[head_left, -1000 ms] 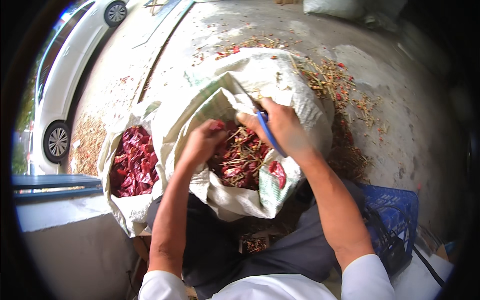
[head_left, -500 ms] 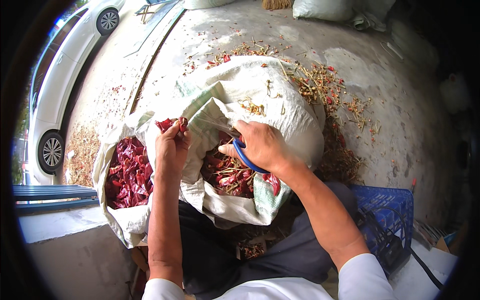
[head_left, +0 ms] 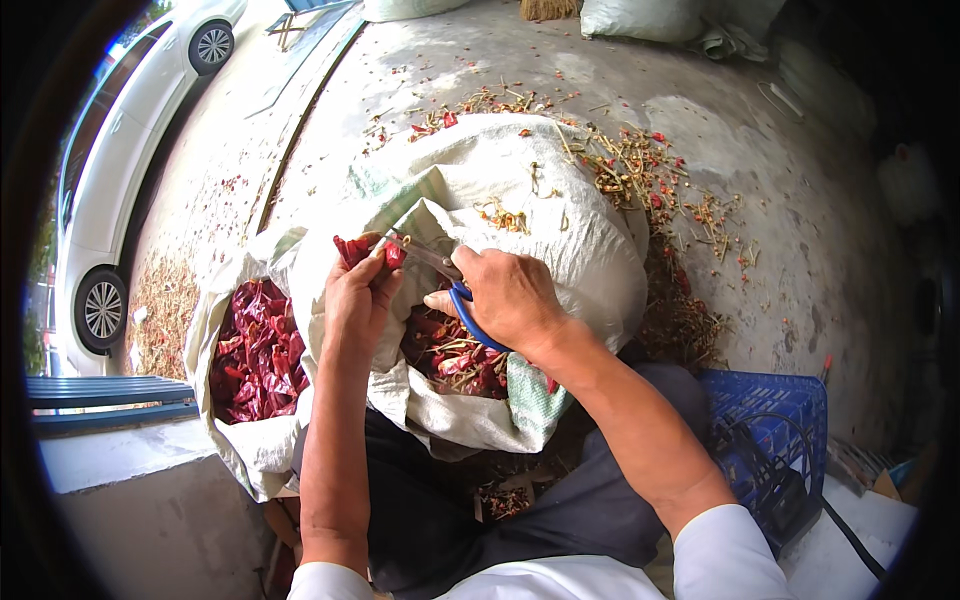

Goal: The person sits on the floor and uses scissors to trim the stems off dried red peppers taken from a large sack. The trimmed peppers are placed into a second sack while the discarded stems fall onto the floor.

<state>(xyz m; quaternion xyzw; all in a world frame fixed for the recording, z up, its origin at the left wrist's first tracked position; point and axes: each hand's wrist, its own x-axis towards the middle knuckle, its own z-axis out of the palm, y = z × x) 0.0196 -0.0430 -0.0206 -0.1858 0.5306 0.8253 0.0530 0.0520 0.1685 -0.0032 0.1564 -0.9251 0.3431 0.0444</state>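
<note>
Pinched in the fingers of my left hand point(head_left: 358, 290) are a few dried red chillies point(head_left: 394, 255). My right hand point(head_left: 512, 300) grips scissors point(head_left: 470, 318) with blue handles, and their metal blades reach left to the chillies at my left fingertips. Below my hands, a white woven sack point(head_left: 590, 250) has its mouth folded back over dried chillies with stalks point(head_left: 450, 355). To the left, a second white sack point(head_left: 250, 450) holds deep red chillies point(head_left: 258, 350) without visible stalks.
Cut stalks and chilli bits point(head_left: 640, 175) litter the concrete floor beyond the sack. A blue plastic crate point(head_left: 765, 400) stands by my right knee. At the left are a low wall point(head_left: 150, 460) and a white car point(head_left: 130, 150). Full sacks point(head_left: 640, 18) lie at the back.
My left hand has moved right with the chillies, toward the scissors. The scissors have shifted slightly left, so the blades now meet the chillies.
</note>
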